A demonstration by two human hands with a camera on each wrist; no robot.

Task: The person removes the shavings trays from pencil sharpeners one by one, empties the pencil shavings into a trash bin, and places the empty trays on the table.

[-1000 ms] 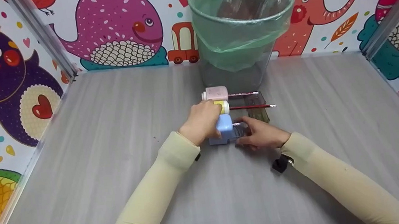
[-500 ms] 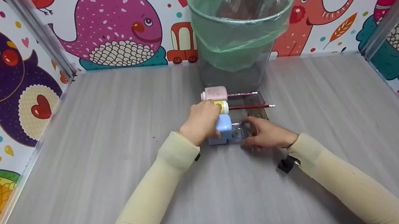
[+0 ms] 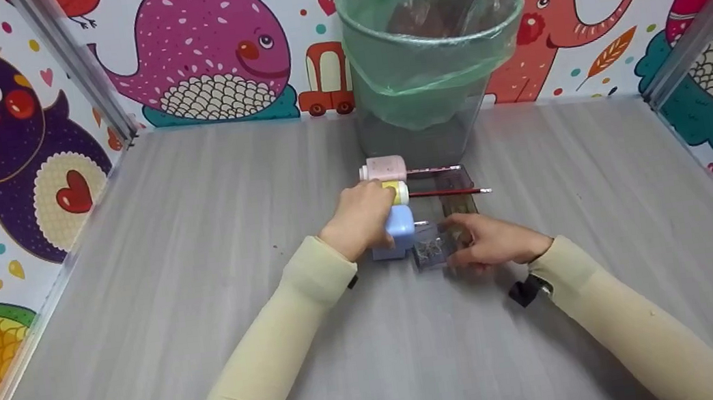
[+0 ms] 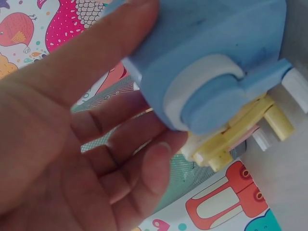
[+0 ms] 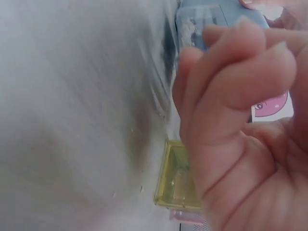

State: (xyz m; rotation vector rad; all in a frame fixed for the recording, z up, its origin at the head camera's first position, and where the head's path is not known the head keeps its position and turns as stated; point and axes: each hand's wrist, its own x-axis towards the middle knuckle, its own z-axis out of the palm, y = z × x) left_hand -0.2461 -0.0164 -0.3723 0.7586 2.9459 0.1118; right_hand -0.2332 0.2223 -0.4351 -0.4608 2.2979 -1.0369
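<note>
My left hand (image 3: 359,220) holds a blue crank pencil sharpener (image 3: 399,223) from its crank side. In the left wrist view, one finger lies on the blue body (image 4: 226,33) while others curl near the crank. My right hand (image 3: 499,239) pinches a clear shavings drawer (image 3: 430,249) at the sharpener's right side; shavings show inside it. Bent fingers partly cover this drawer (image 5: 195,26) in the right wrist view. A silvery pencil end (image 3: 421,223) sticks out of the blue sharpener. Beyond it lie a yellow sharpener (image 3: 401,192) and a pink sharpener (image 3: 385,168).
A red pencil (image 3: 448,193) and a patterned pencil (image 3: 433,169) jut from the yellow and pink sharpeners. A yellowish translucent drawer (image 5: 166,173) lies behind my right hand. The bin (image 3: 413,110) with a green liner stands at the back wall.
My right hand has moved right and slightly toward me, drawing the clear drawer out from the blue sharpener, so more of it shows. My left hand has stayed in place.
</note>
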